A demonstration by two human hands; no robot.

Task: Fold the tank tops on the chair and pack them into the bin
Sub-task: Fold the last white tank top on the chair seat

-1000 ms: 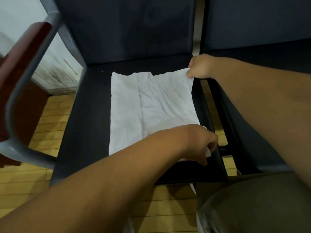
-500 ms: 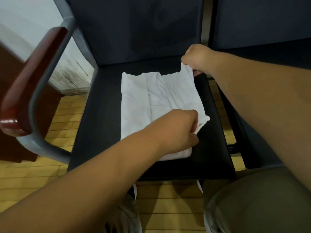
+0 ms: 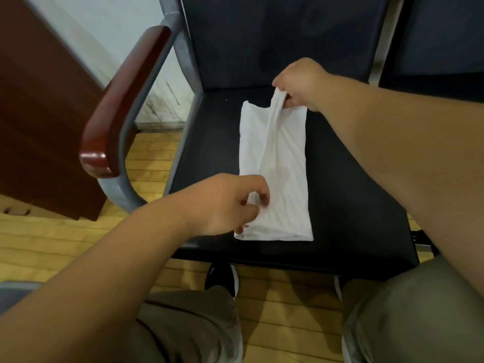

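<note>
My knees in olive trousers [image 3: 188,326] fill the bottom of the view, cut off by its lower edge. The black toe of one shoe [image 3: 222,280] shows on the wooden floor [image 3: 288,305] just under the seat's front edge; the rest of the shoe is hidden.

My left hand [image 3: 225,203] is at the front of the black chair seat [image 3: 353,205], thumb and curled fingers pinching a fold of the white tank top [image 3: 280,166] near its near left corner. Those fingertips are partly buried in cloth. The tank top lies along the middle of the seat as a long narrow strip running front to back, with its near end close to the front edge.

My right hand [image 3: 301,82] is near the seat's back edge, pinching a strap and holding it raised off the seat; I cannot see its fingertips. The hands are well apart.

The reddish wooden armrest [image 3: 123,100] stands on the left. The dark backrest [image 3: 275,35] rises behind, its top cut off.
</note>
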